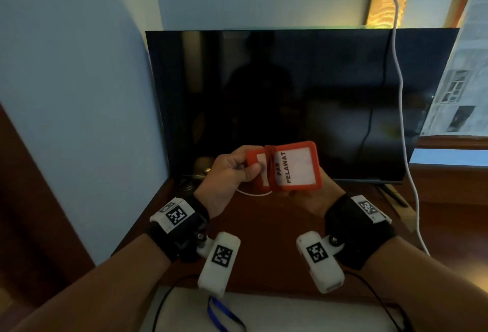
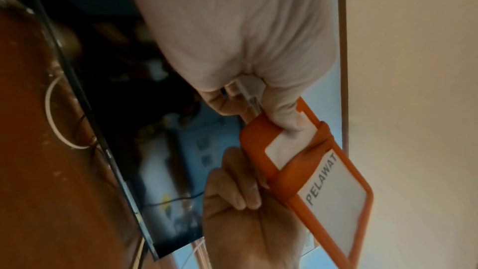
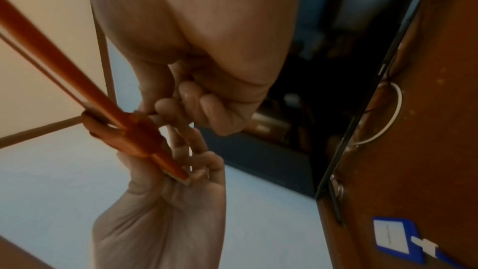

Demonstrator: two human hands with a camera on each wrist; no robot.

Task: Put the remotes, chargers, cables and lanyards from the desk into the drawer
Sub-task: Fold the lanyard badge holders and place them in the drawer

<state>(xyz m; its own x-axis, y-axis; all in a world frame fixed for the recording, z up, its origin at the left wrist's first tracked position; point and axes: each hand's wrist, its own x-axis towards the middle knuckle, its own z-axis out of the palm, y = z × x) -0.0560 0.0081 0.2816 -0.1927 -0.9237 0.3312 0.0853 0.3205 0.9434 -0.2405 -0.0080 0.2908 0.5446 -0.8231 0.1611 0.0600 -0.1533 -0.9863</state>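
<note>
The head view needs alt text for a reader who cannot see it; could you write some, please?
Both hands hold up an orange plastic badge holder reading "PAS PELAWAT", its orange strap wound around it, in front of a dark flat television screen. The left hand pinches its end; the right hand supports it from beneath.

1. Both forearms reach forward, wrists strapped with black bands carrying white camera modules.
2. The left hand (image 1: 227, 170) is raised, thumb and curled fingers pinching the near end of the orange badge holder (image 1: 290, 165).
3. The right hand (image 1: 314, 197) sits under the holder, palm up, fingers curled against its underside.
</note>
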